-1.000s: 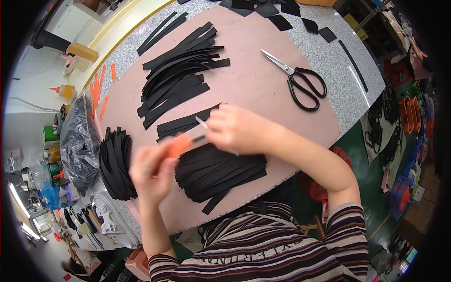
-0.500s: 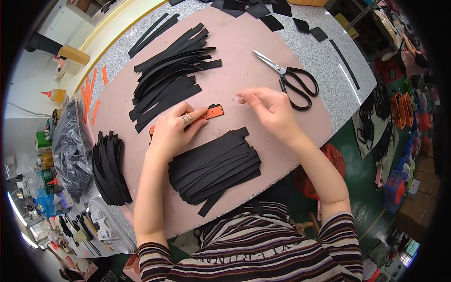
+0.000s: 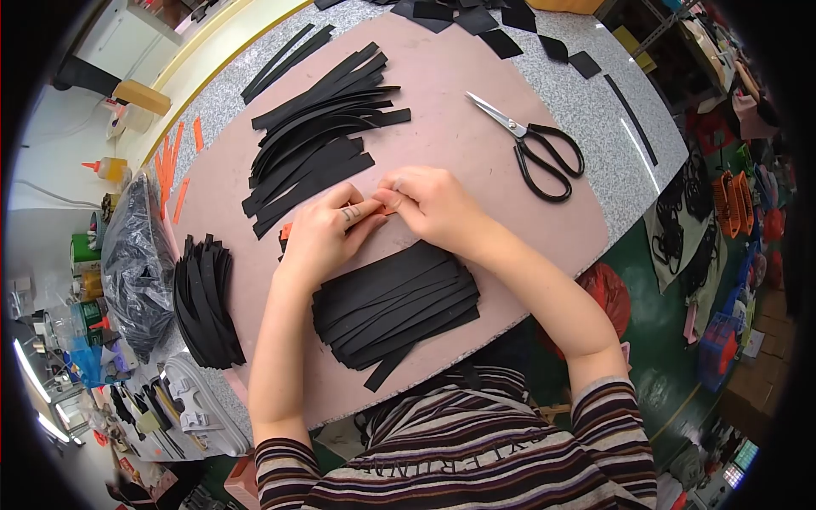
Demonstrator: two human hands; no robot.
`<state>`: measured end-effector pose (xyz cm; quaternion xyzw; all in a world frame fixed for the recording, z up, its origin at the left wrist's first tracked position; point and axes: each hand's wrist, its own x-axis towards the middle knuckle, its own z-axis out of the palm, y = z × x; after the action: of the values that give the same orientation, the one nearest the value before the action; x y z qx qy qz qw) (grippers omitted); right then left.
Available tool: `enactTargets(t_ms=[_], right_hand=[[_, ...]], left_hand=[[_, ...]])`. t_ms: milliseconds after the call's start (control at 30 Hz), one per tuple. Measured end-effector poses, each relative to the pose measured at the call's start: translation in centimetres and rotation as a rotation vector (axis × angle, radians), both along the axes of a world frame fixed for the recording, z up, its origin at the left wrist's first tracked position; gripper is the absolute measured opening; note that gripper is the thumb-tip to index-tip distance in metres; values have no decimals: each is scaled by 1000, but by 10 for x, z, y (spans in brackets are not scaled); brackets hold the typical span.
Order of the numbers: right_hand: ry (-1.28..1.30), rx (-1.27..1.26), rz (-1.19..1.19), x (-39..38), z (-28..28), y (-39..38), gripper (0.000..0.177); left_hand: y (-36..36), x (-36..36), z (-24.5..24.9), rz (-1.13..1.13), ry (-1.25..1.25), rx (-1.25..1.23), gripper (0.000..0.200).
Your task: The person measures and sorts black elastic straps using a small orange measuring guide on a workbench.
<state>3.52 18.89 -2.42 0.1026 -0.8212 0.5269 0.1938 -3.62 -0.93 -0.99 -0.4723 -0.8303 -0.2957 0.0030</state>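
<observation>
My left hand (image 3: 327,229) is closed over an orange strip (image 3: 286,230), whose left end shows beside the hand with a dark edge under it. Touching its fingertips is my right hand (image 3: 435,208), its thumb and fingers pinched together over the strip's right end. What sits in that pinch is hidden. Just below both hands lies a fanned stack of black strips (image 3: 395,302). Above the left hand spreads a longer pile of black strips (image 3: 319,132).
Black-handled scissors (image 3: 544,157) lie spread on the pink mat (image 3: 476,102), to the right. A black bundle (image 3: 204,302) and a dark plastic bag (image 3: 136,263) sit at left. Loose orange strips (image 3: 181,200) lie at the mat's left edge, black squares (image 3: 500,42) at the far edge.
My right hand has moved left and down, from above the mat to the orange strip's right end, covering most of it. My left hand stays on the strip.
</observation>
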Motion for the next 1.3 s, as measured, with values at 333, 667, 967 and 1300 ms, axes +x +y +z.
enactTargets(t_ms=[333, 667, 967, 1300], right_hand=[[227, 393, 19, 5, -1, 12, 12], [349, 686, 224, 27, 15, 24, 16], [-28, 48, -123, 48, 29, 37, 27], [-41, 89, -79, 6, 5, 11, 21]], left_hand=[[-17, -7, 12, 307, 37, 221, 31], [-44, -10, 22, 367, 118, 240, 33], [-4, 7, 7, 45, -23, 3, 30], [1, 2, 2, 65, -73, 24, 23]])
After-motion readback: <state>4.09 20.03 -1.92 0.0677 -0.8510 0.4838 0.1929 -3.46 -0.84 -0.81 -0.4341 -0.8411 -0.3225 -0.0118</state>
